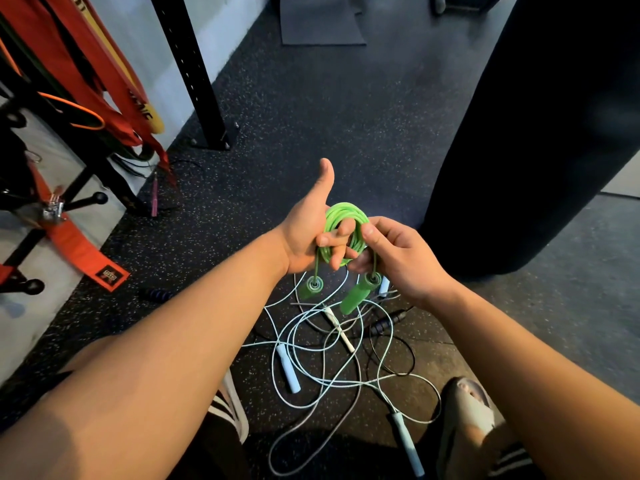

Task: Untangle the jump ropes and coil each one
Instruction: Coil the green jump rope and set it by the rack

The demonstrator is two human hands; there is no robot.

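Speckled black rubber floor (311, 116) across most of the frame. Grey mat (322, 26) at upper centre, black punching bag (536, 133) filling the upper right, black steel post (194, 71) bolted down at upper left. Left of the post, orange and red bands (86, 74) hanging from a rack.

At centre frame, green jump rope (346, 211) wound into a small, tight coil and held up between both hands, well clear of the floor. Left hand (308, 233): fingers curled through the middle of the coil, thumb sticking straight up, off the cord. Right hand (398, 258): thumb and curled fingers pinching the coil's right side. Just below the hands, two green handles (356, 296) hanging side by side on short lengths of cord.

Below centre, on the floor, pale blue ropes (329, 358) lying in loose overlapping loops, tangled with a thin black rope (391, 327). First pale blue handle (288, 370) at the left of the loops, second pale blue handle (407, 441) toward the lower right, both flat on the rubber. How many separate pale ropes make up the tangle: cannot tell.

At middle left, purple-and-black handle (156, 294) lying apart from the tangle. Higher up, near the rack's foot, pink handle (154, 202). At lower right, grey sandal (474, 410) on a foot, just beside the outer loops.
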